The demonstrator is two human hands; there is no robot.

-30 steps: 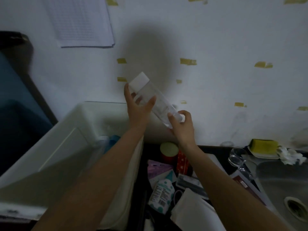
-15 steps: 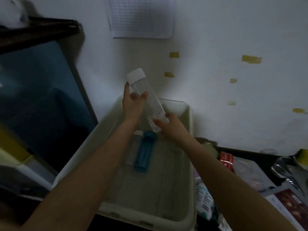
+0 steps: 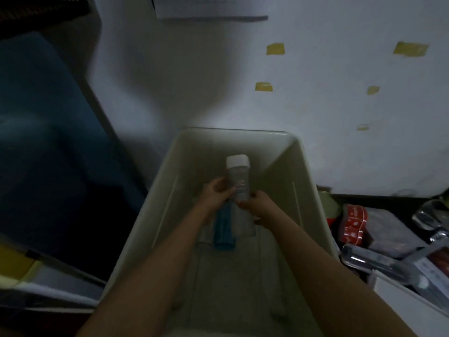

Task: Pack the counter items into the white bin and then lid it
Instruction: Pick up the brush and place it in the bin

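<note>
We find packing under way: our left hand [image 3: 215, 193] and right hand [image 3: 255, 205] both grip a clear bottle [image 3: 238, 181] inside the white bin [image 3: 313, 190], toward its far end, which next calls for lowering it beside the blue bottle [image 3: 223, 227].

Blue item [image 3: 224, 229] partly behind the hands [image 3: 239, 203], perhaps a bottle.
</note>
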